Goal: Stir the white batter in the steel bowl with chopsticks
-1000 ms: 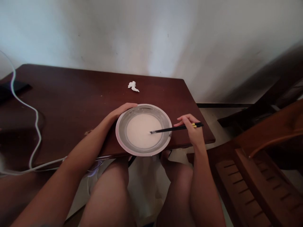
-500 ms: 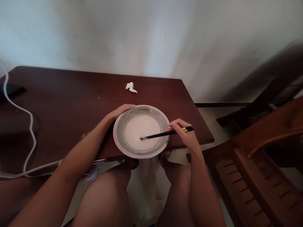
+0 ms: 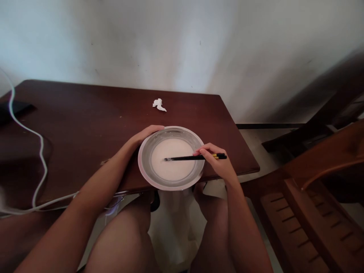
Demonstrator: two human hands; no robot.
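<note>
The right hand (image 3: 217,162) holds a pair of slender black chopsticks with yellow bands (image 3: 182,158) in a narrow grip, thumb and fingers closed around the shafts. The grip sits toward the rear end; a short black length projects to the right behind it, with the yellow banding beside the fingers. The shafts extend leftward from the grip, over the right-hand side of the round, silver-grey metal basin with a wide pale rim (image 3: 145,170). The tips lie at the pale, opaque liquid (image 3: 173,168), left of its centre, and carry a whitish coating.

The left hand (image 3: 150,131) is in contact with the basin at the far-left part of the rim. The basin hides part of this hand, so how far its grip closes cannot be told. The basin lies between the two hands, at the front edge of the dark reddish-brown wooden table (image 3: 71,113), its near rim reaching past that edge in this view.

Markings: the yellow bands are too small to tell whether they bear lettering.

Surroundings: a crumpled white tissue (image 3: 159,105) lies on the table beyond the basin. A white cable (image 3: 42,151) runs across the table's left side, near a flat black object (image 3: 19,109). A brown wooden chair (image 3: 284,216) stands to the right.
</note>
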